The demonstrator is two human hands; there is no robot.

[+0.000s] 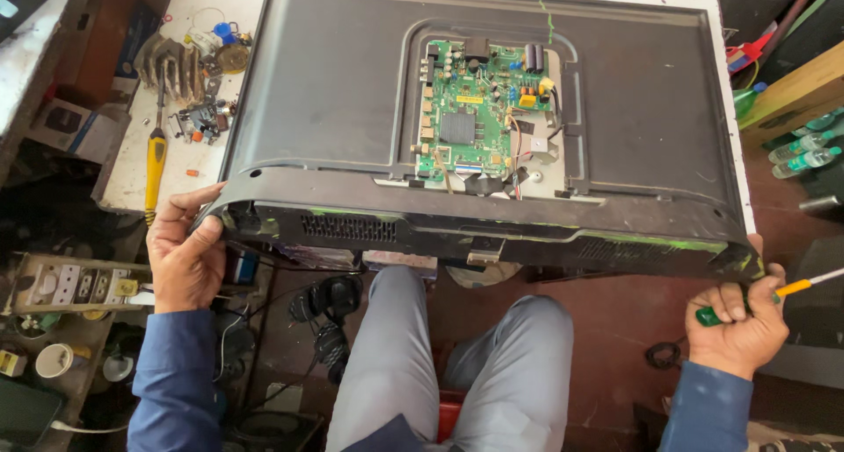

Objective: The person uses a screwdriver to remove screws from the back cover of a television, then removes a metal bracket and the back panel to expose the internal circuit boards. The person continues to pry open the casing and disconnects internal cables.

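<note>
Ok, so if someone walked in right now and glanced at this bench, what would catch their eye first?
First, the big dark television back panel lying face down across the white table, with a bright green circuit board exposed at its middle. Next, the left hand gripping the panel's near left corner and the right hand at the near right corner, clutching a green-handled screwdriver. A yellow-handled screwdriver lies on the table's left.

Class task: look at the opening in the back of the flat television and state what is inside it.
Inside the television opening sits a green circuit board with a black chip, capacitors and wires. Everything beneath the surrounding dark back panel is covered and cannot be seen.
</note>
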